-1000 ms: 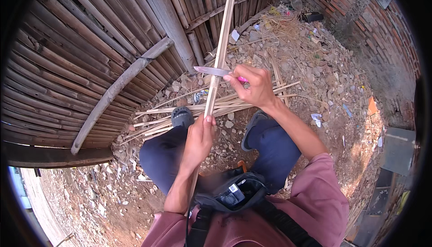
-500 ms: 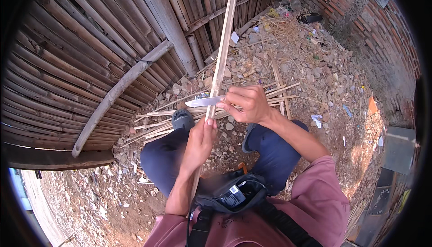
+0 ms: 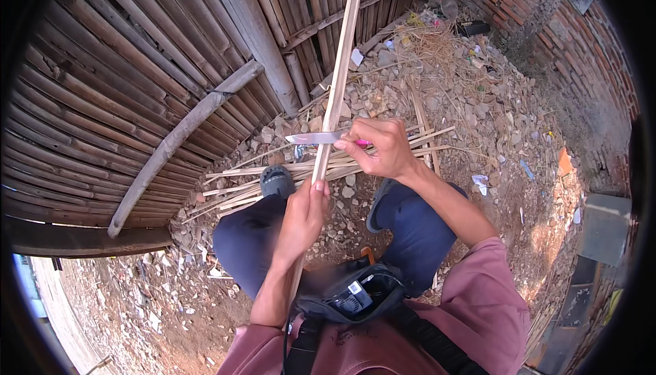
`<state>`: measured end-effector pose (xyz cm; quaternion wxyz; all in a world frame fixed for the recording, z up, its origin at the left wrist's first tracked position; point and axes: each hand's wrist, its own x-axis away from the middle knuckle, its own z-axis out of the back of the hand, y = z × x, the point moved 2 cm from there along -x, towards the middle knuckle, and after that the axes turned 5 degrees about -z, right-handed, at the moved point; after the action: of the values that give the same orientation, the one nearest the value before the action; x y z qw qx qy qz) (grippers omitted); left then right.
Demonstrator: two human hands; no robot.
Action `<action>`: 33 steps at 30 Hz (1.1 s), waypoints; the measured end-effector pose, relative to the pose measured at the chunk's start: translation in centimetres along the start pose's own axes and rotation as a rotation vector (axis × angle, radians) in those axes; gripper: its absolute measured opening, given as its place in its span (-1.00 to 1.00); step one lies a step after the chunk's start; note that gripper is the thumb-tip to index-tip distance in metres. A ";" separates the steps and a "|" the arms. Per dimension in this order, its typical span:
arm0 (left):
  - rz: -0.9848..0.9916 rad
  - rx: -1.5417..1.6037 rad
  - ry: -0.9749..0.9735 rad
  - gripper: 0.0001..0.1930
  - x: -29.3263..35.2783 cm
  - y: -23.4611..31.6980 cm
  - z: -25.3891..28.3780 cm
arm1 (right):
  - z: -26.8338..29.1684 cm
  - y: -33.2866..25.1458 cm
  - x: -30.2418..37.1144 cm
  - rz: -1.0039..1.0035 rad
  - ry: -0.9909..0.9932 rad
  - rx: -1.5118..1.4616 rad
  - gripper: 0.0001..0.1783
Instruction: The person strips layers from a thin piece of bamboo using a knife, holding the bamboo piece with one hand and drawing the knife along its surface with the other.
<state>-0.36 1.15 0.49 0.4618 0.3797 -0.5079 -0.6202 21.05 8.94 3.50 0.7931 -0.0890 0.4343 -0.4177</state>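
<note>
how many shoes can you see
2: a grey shoe on the ground under the bamboo strip, and a blue shoe partly hidden below the right hand.

The bamboo strip [image 3: 339, 67] is pale tan, almost cream along its lit face. The knife [image 3: 316, 138] has a silvery grey blade and a bright pink handle (only a sliver of pink shows). The loose strips [image 3: 287, 173] on the ground are straw-yellow. The bamboo fence [image 3: 137, 67] is weathered brown-grey, striped by its poles. The brick wall [image 3: 581, 47] is dull red, the trousers [image 3: 253, 238] dark navy, the shirt [image 3: 478, 313] dusty maroon.
</note>
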 end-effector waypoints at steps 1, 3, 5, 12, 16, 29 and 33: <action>-0.002 -0.002 0.000 -0.65 0.0 0.0 0.0 | 0.0 -0.3 0.1 0.035 0.002 0.007 -0.70; -0.003 -0.006 0.001 -0.65 0.1 0.0 0.0 | -0.1 -0.9 0.3 0.102 0.002 0.021 -0.70; -0.029 -0.052 0.026 -0.65 0.1 0.1 -0.3 | -0.2 -0.9 0.6 0.103 -0.017 0.044 -0.70; -0.035 -0.120 0.036 -0.67 0.2 0.2 -0.6 | 0.6 0.5 -0.7 -0.055 0.035 -0.005 -0.70; -0.023 -0.106 0.035 -0.67 0.1 0.3 -0.6 | 1.0 0.3 -0.6 -0.089 -0.027 0.016 -0.72; -0.020 -0.144 0.041 -0.66 0.1 1.2 -0.7 | 0.3 0.2 -0.4 -0.031 0.032 -0.003 -0.73; -0.016 -0.161 0.033 -0.66 0.3 0.7 -0.8 | 0.4 0.0 -0.2 -0.044 0.021 0.025 -0.73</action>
<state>0.48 0.61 1.04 0.4941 0.3558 -0.4455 -0.6563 21.33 9.05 3.88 0.7802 -0.0838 0.4354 -0.4413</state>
